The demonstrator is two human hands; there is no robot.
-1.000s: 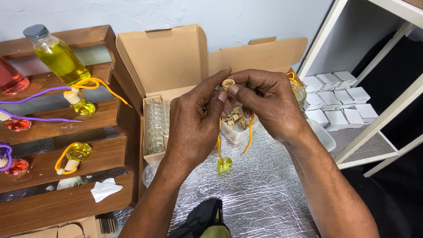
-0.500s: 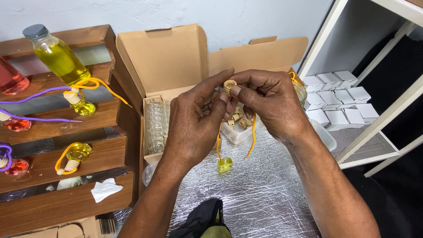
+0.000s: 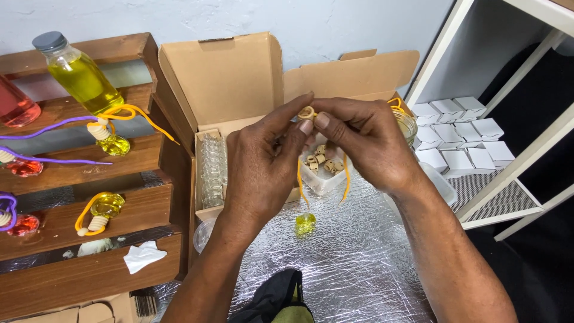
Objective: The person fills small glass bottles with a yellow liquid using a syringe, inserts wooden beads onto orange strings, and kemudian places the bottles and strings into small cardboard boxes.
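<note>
My left hand (image 3: 260, 164) and my right hand (image 3: 365, 140) meet above a silver foil mat (image 3: 353, 263), pinching a small tan wooden cap (image 3: 307, 112) between fingertips. A yellow cord (image 3: 345, 179) loops down from my fingers on both sides. From the cord hangs a small glass vial of yellow liquid (image 3: 305, 223), just above the mat. Right behind my hands sits a small clear tray of tan wooden caps (image 3: 323, 162).
An open cardboard box (image 3: 221, 90) holds a row of empty clear vials (image 3: 213, 170). Wooden steps (image 3: 78, 209) at left carry a yellow-liquid bottle (image 3: 78, 75), a red bottle (image 3: 15, 107) and corded vials. White small boxes (image 3: 460, 134) fill a shelf at right. A dark cloth (image 3: 278, 299) lies near me.
My fingers have shifted slightly on the wooden cap; the hanging vial and cord stay almost where they were.
</note>
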